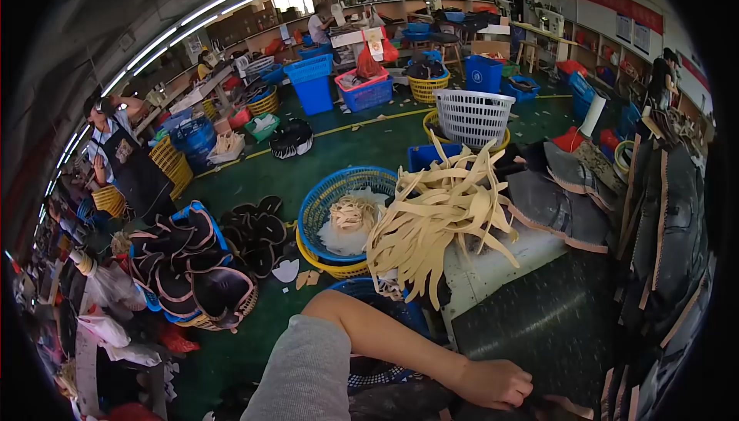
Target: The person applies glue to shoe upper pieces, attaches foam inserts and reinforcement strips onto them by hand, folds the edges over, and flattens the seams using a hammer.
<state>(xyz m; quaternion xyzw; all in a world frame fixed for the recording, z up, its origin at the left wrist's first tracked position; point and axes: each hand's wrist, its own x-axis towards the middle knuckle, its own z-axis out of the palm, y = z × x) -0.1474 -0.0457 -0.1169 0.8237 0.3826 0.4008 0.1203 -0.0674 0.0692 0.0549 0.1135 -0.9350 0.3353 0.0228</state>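
Observation:
My left hand [494, 384] reaches across from the bottom middle, the forearm in a short grey sleeve. Its fingers are curled closed low over the dark work surface [539, 321]; what they hold, if anything, is hidden. A dark piece with a tan edge [571, 405] lies just right of the knuckles. Below the wrist is dark material [404, 401], partly cut off by the frame. Beyond the hand, a heap of long cream strips [439, 221] hangs over the table's pale corner. My right hand is out of view.
Stacked black pieces with tan edges [673, 221] crowd the right side; more dark pieces [562, 205] lie behind. A blue basket [308, 217] with pale bundled strips stands on the floor. Dark cut pieces fill another basket [196, 267] at left. A person [123, 152] is at far left.

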